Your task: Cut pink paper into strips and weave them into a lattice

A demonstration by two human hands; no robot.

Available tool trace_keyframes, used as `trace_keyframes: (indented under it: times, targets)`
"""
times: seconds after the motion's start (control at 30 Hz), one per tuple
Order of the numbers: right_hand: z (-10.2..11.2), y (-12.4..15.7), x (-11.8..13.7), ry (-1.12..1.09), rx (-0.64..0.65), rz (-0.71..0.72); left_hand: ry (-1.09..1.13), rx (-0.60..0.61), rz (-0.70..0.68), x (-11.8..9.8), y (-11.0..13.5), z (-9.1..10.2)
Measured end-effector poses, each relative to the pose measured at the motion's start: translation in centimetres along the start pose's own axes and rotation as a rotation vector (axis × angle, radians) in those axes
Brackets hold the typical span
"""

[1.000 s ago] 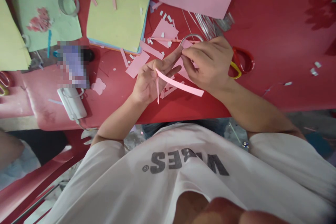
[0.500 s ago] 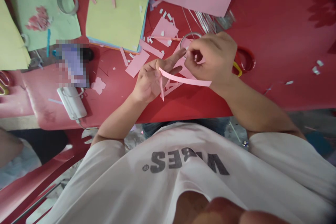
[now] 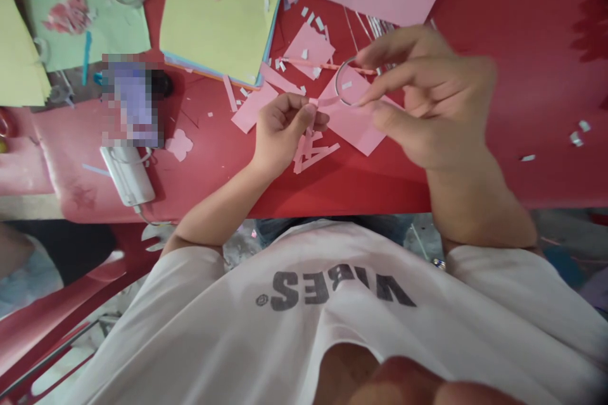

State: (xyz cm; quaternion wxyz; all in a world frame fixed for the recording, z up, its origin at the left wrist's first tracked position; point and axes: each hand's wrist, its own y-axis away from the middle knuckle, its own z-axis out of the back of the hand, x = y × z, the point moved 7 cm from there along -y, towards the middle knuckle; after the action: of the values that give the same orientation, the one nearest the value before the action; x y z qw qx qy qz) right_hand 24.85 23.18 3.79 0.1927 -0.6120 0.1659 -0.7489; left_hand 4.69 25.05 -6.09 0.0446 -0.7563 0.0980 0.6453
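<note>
Over the red table, I saw the right hand had just lifted the thin ring, probably a tape roll, gripping its rim with the fingertips; I judged that this readied it for the pink strip, pinched in the left hand. Left fingers hid much of the strip; I couldn't tell whether tape joined it to the ring, whose far side was covered.

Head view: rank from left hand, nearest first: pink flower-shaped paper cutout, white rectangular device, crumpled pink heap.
1. Pink flower-shaped paper cutout: left of the left hand.
2. White rectangular device: farther left, lower in view.
3. Crumpled pink heap: upper left, on pale green sheet.
</note>
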Motion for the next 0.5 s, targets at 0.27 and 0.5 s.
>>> trace_keyframes:
  times: [0.27, 0.5]
  targets:
    - [-3.0, 1.9, -2.6, 0.147, 0.244, -0.186, -0.048, 0.093, -0.033, -1.5, 0.7, -0.8]
    - [-3.1, 2.2, -3.9, 0.055, 0.187, -0.205, -0.014, 0.134, -0.047, -1.3, 0.8, -0.7]
